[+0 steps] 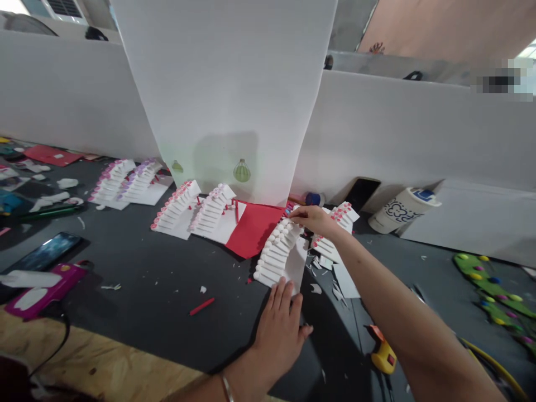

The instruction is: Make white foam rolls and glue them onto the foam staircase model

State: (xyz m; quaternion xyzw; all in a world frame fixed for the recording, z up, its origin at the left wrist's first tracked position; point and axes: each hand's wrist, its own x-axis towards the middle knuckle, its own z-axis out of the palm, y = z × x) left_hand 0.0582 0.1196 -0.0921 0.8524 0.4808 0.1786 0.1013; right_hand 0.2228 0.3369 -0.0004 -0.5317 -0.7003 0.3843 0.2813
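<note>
Our left hand [280,324] lies flat, touching one white-knobbed model [273,255]; our right hand [316,220] narrows at its top, contents indeterminable. We count five similar models [173,209].

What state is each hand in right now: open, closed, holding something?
Left hand: open, fingers outstretched at the near edge of the white paper piece.
Right hand: fingers bent at its far end; whether they grip anything cannot be told.

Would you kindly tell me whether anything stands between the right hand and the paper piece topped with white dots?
Nothing visible does; the right hand is already at the far end of the white-dotted paper piece.
</note>
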